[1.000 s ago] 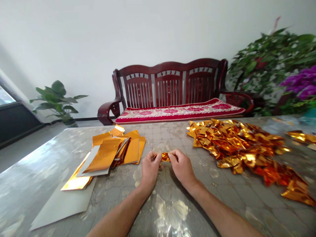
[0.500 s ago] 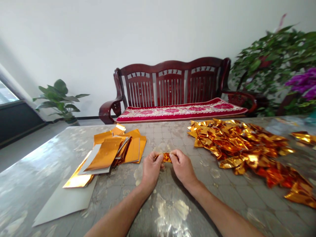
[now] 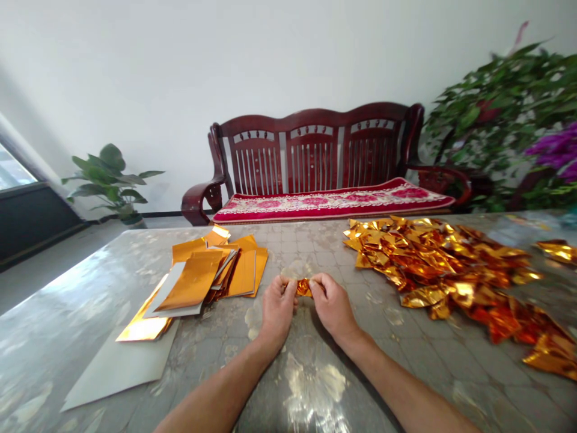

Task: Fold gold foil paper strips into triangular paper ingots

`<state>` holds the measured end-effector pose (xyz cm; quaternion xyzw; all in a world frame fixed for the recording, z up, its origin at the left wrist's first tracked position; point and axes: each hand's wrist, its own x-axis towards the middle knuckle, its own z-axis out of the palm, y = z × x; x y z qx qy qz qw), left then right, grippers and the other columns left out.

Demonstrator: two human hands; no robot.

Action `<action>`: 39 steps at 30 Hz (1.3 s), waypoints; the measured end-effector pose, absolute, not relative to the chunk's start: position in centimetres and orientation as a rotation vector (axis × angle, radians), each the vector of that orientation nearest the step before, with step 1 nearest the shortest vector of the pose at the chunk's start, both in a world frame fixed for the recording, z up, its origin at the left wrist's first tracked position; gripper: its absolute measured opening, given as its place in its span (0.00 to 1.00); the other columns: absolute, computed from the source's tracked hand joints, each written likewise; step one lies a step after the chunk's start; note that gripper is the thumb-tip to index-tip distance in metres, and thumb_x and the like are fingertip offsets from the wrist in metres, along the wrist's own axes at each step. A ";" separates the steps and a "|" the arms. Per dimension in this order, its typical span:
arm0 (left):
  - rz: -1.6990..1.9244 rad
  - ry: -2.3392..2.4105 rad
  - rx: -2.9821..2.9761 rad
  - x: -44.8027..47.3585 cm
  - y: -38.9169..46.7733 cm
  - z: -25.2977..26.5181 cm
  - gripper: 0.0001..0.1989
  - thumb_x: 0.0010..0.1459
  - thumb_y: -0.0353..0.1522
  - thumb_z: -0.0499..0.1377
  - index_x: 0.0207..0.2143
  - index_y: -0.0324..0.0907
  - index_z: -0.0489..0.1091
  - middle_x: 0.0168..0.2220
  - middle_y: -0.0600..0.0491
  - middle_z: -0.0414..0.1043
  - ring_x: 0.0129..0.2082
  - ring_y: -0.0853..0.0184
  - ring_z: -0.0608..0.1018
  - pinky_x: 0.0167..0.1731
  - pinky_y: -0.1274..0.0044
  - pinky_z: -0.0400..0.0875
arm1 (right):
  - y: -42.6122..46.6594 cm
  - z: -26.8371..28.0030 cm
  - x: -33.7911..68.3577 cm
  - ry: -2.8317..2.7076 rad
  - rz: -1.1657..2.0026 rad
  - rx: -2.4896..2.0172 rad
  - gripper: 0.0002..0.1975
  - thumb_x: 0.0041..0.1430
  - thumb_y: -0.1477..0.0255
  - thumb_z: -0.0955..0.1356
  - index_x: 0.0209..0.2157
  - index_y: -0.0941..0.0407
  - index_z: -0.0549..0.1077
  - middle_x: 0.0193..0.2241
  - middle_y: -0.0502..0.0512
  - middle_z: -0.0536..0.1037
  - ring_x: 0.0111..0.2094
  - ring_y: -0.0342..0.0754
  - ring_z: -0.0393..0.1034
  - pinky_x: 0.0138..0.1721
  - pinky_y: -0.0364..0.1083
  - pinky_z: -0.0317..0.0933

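Two bare forearms, left (image 3: 232,385) and right (image 3: 396,385), slant inward from the near edge over a glossy, flower-patterned counter (image 3: 198,355). The left hand (image 3: 277,310) and right hand (image 3: 336,307) meet near the middle, knuckles up, fingers curled under, thumbs pointing at each other. Each grip is pinched closed on one small piece of crumpled gold foil (image 3: 303,287), a hand at either end, its shiny middle showing between the thumbs.

To the left lies one large pale sheet (image 3: 121,373), its far part beneath a loose fan of gold sheets (image 3: 192,279); these overlap too much to count. On the right a wide heap of folded gold pieces (image 3: 433,258) sprawls, likewise past counting, with a further gold piece (image 3: 559,251) apart at the far right. Clear plastic (image 3: 518,227) sits behind the heap, perhaps a bag, though it is too blurred to be sure.

Beyond stands one dark red wooden settee (image 3: 311,117) with three slatted back panels and one red-and-white cushion (image 3: 324,201). A pot (image 3: 135,224) at left holds one leafy plant (image 3: 108,177); at right are trailing greenery (image 3: 509,102) and purple flowers (image 3: 556,153).
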<state>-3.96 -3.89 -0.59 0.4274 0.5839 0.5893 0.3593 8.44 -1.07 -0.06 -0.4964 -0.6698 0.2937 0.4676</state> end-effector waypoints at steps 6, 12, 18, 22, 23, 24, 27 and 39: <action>1.560 1.484 1.061 -3.8 -4.1 -0.5 0.15 0.54 0.44 0.59 0.28 0.41 0.66 0.19 0.60 0.64 0.17 0.73 0.67 0.18 0.82 0.62 | -1.2 0.0 8.3 -1.642 0.717 -1.191 0.12 0.59 0.63 0.61 0.27 0.54 0.69 0.25 0.52 0.77 0.28 0.48 0.70 0.32 0.44 0.60; 1.593 1.456 1.111 -3.6 -4.6 -0.1 0.14 0.57 0.42 0.58 0.27 0.41 0.66 0.19 0.60 0.63 0.19 0.74 0.66 0.21 0.83 0.60 | -1.4 0.1 8.4 -1.649 0.735 -1.172 0.11 0.60 0.64 0.61 0.29 0.54 0.70 0.25 0.52 0.77 0.28 0.48 0.71 0.32 0.44 0.60; 1.575 1.532 1.115 -3.5 -4.4 -0.2 0.13 0.55 0.42 0.59 0.27 0.42 0.67 0.20 0.58 0.66 0.20 0.73 0.69 0.22 0.82 0.63 | -1.4 0.1 8.4 -1.644 0.732 -1.194 0.11 0.60 0.64 0.61 0.29 0.54 0.71 0.25 0.52 0.78 0.29 0.49 0.72 0.33 0.44 0.61; 1.497 1.528 1.086 -3.5 -4.2 -0.4 0.14 0.54 0.43 0.59 0.29 0.41 0.68 0.19 0.59 0.65 0.17 0.73 0.68 0.18 0.82 0.61 | -1.3 0.0 8.4 -1.653 0.710 -1.214 0.11 0.59 0.64 0.61 0.29 0.54 0.71 0.26 0.53 0.78 0.29 0.49 0.72 0.33 0.44 0.61; 1.484 1.530 1.076 -3.5 -4.1 -0.4 0.14 0.54 0.43 0.59 0.29 0.41 0.69 0.18 0.59 0.65 0.17 0.73 0.68 0.17 0.82 0.61 | -1.3 -0.1 8.4 -1.656 0.705 -1.215 0.11 0.59 0.64 0.61 0.29 0.54 0.70 0.26 0.53 0.78 0.29 0.49 0.71 0.33 0.44 0.60; 1.476 1.533 1.070 -3.5 -4.1 -0.5 0.14 0.54 0.44 0.59 0.30 0.41 0.69 0.18 0.59 0.66 0.16 0.72 0.68 0.17 0.82 0.61 | -1.3 -0.1 8.4 -1.658 0.700 -1.215 0.11 0.59 0.64 0.61 0.28 0.54 0.70 0.25 0.52 0.78 0.28 0.49 0.71 0.33 0.44 0.60; 1.470 1.553 1.078 -3.5 -4.1 -0.6 0.14 0.55 0.44 0.59 0.30 0.41 0.69 0.18 0.59 0.66 0.16 0.72 0.68 0.17 0.82 0.62 | -1.2 -0.2 8.4 -1.666 0.681 -1.215 0.11 0.59 0.64 0.61 0.28 0.54 0.70 0.25 0.52 0.77 0.28 0.48 0.70 0.32 0.44 0.60; 1.511 1.575 1.059 -3.3 -4.4 -0.3 0.14 0.55 0.45 0.58 0.28 0.43 0.68 0.17 0.58 0.67 0.15 0.71 0.69 0.16 0.81 0.64 | -1.5 -0.2 8.3 -1.746 0.638 -1.258 0.14 0.62 0.64 0.60 0.28 0.53 0.71 0.24 0.51 0.76 0.26 0.47 0.69 0.31 0.43 0.58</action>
